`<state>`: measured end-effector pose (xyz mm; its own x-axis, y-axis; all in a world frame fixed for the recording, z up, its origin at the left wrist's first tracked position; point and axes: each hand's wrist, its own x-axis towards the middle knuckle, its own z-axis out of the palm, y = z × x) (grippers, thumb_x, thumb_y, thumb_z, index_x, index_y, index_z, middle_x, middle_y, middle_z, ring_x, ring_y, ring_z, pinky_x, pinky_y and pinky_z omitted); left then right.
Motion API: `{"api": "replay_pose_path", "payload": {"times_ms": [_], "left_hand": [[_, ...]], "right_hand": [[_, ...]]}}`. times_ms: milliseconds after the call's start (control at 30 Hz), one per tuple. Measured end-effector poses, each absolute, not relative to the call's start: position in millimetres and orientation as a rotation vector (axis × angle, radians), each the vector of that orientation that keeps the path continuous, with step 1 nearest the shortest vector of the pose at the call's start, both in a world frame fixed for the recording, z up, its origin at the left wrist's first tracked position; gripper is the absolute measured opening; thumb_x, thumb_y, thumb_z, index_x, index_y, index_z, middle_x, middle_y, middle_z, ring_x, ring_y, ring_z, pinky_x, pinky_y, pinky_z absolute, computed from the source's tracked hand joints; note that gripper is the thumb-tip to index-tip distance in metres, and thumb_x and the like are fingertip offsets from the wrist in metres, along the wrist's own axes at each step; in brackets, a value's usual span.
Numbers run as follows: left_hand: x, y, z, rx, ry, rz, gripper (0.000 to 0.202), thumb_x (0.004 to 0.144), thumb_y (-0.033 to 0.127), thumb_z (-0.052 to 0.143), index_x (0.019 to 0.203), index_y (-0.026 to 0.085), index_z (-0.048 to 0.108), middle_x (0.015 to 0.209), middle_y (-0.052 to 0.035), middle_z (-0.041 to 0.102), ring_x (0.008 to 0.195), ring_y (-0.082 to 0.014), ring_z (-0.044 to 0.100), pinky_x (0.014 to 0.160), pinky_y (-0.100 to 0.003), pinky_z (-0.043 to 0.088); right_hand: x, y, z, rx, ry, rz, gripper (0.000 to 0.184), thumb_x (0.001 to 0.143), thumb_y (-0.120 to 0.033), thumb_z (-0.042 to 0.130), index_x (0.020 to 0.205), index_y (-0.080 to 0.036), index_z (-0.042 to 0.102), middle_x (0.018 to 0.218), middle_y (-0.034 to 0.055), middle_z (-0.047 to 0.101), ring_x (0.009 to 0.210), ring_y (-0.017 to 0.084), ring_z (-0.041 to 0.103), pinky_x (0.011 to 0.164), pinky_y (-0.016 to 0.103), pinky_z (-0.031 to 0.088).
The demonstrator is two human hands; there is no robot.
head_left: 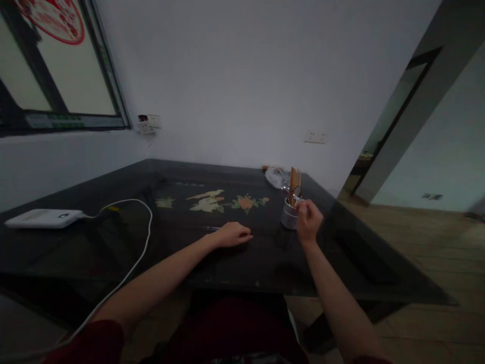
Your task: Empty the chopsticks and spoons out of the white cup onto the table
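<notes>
My left hand (232, 235) rests on the dark table (182, 237) with its fingers curled together, and nothing shows in it. On the right, my right hand (309, 221) is raised beside a grey cylindrical utensil holder (289, 217), its fingers closed near the rim. Whatever those fingers pinch, if anything, is too small and dim to make out. Several wooden chopsticks (293, 183) stand upright in the holder. A round metal utensil head (297, 191), perhaps a spoon, sticks up among them.
Behind the holder lies a crumpled clear plastic bag (278, 177). A black flat object (366, 256) lies on the table's right side. At the left, a white power bank (45, 218) has a white cable (148, 235) running toward me. A wall (235, 91) borders the table's far edge.
</notes>
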<state>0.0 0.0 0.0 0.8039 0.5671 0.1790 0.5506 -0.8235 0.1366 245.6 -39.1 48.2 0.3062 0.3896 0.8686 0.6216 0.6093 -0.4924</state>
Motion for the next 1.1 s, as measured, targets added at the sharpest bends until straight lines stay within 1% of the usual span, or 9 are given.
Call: {"api": "replay_pose_path", "payload": {"times_ms": [133, 300, 467, 600, 667, 767, 900, 1100], "left_hand": [[0.5, -2.4, 4.1, 2.899, 0.923, 0.304, 0.033, 0.091, 0.039, 0.041, 0.073, 0.019, 0.059, 0.066, -0.0006, 0.062, 0.063, -0.0127, 0.056, 0.056, -0.022, 0.03], [0.6, -4.5, 7.7, 2.874, 0.913, 0.312, 0.032, 0.09, 0.038, 0.042, 0.072, 0.019, 0.059, 0.063, -0.0003, 0.06, 0.06, -0.0123, 0.055, 0.055, -0.022, 0.03], [0.1, -2.3, 4.1, 2.887, 0.902, 0.343, 0.032, 0.09, 0.039, 0.043, 0.071, 0.019, 0.059, 0.062, 0.0, 0.059, 0.06, -0.0122, 0.056, 0.055, -0.021, 0.03], [-0.1, -0.9, 2.5, 2.871, 0.898, 0.346, 0.033, 0.091, 0.039, 0.042, 0.071, 0.019, 0.059, 0.062, 0.0002, 0.059, 0.06, -0.0119, 0.055, 0.054, -0.021, 0.03], [0.0, -1.1, 3.0, 2.867, 0.896, 0.343, 0.033, 0.091, 0.04, 0.042, 0.072, 0.019, 0.059, 0.062, 0.0001, 0.059, 0.06, -0.0119, 0.055, 0.055, -0.021, 0.03], [0.2, -2.0, 4.1, 2.872, 0.895, 0.343, 0.033, 0.091, 0.04, 0.042, 0.072, 0.018, 0.059, 0.062, 0.0001, 0.058, 0.06, -0.0117, 0.055, 0.055, -0.021, 0.031], [0.4, -2.4, 4.4, 2.886, 0.901, 0.333, 0.034, 0.091, 0.04, 0.042, 0.071, 0.018, 0.059, 0.061, 0.0002, 0.057, 0.058, -0.0115, 0.053, 0.054, -0.022, 0.029], [0.0, -1.3, 3.5, 2.897, 0.906, 0.312, 0.034, 0.091, 0.04, 0.041, 0.072, 0.019, 0.059, 0.061, 0.0003, 0.057, 0.058, -0.0115, 0.052, 0.055, -0.022, 0.029]], "right_hand": [[277.2, -26.5, 54.6, -0.908, -0.886, -0.162, 0.028, 0.087, -0.037, 0.042, 0.072, -0.017, 0.054, 0.064, -0.002, 0.05, 0.059, 0.012, 0.048, 0.059, 0.024, 0.038], [301.3, -2.8, 41.4, -0.892, -0.682, 0.097, 0.028, 0.082, -0.042, 0.044, 0.08, -0.017, 0.056, 0.068, -0.0006, 0.057, 0.063, 0.012, 0.055, 0.064, 0.025, 0.042], [306.5, 11.3, 20.4, -1.004, -0.549, 0.392, 0.025, 0.077, -0.038, 0.049, 0.087, -0.018, 0.058, 0.075, -0.0012, 0.062, 0.068, 0.011, 0.057, 0.06, 0.021, 0.04], [301.3, 15.3, 11.5, -1.095, -0.449, 0.722, 0.018, 0.075, -0.031, 0.053, 0.083, -0.017, 0.059, 0.068, -0.0034, 0.06, 0.061, 0.01, 0.055, 0.052, 0.02, 0.04], [296.6, 15.5, 11.1, -1.107, -0.397, 0.82, 0.013, 0.075, -0.029, 0.055, 0.08, -0.017, 0.059, 0.064, -0.0042, 0.059, 0.056, 0.01, 0.053, 0.048, 0.02, 0.04], [290.9, 15.9, 12.4, -1.129, -0.352, 0.866, 0.008, 0.074, -0.025, 0.059, 0.076, -0.017, 0.058, 0.06, -0.0049, 0.06, 0.052, 0.01, 0.053, 0.047, 0.021, 0.042], [290.8, 20.0, 9.6, -1.128, -0.348, 0.865, 0.007, 0.076, -0.022, 0.058, 0.071, -0.018, 0.057, 0.059, -0.0043, 0.061, 0.054, 0.01, 0.056, 0.05, 0.02, 0.046], [297.1, 29.3, -3.4, -1.11, -0.412, 0.852, 0.009, 0.077, -0.025, 0.058, 0.073, -0.018, 0.059, 0.064, -0.0033, 0.064, 0.06, 0.011, 0.059, 0.055, 0.02, 0.05]]}}
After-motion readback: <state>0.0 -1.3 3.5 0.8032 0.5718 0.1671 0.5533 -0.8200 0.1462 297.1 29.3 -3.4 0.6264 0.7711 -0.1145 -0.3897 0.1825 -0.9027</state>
